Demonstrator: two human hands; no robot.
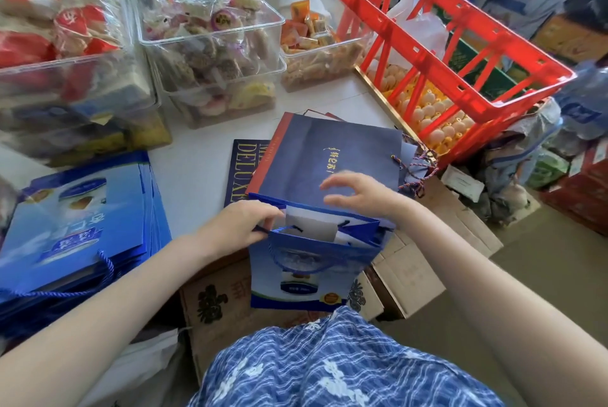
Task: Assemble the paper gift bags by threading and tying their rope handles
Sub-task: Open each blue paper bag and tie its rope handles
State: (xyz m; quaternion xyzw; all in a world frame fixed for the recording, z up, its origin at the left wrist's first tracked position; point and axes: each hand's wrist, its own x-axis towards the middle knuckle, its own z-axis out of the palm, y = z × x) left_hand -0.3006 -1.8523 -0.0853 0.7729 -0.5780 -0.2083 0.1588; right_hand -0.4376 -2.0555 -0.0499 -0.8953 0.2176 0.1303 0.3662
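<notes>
From the head camera, the person is working on a blue gift bag (312, 262) that is standing up at the table's edge, right in front of their lap. The left hand (243, 225) is pinching the bag's near top rim at its left corner, where the rope handle (307, 265) is coming out. The rope is hanging in a loop down the front of the bag. The right hand (358, 193) is floating just above the open top with its fingers spread and loosely bent, holding nothing.

To do this step well, I think the left hand should be keeping the rim steady while the right hand is reaching inside for the rope end. Pulling gently should help, so the paper hole is not tearing.

A pile of flat blue bags (79, 229) is lying to the left, and dark blue bags (329, 156) are lying just behind.
</notes>
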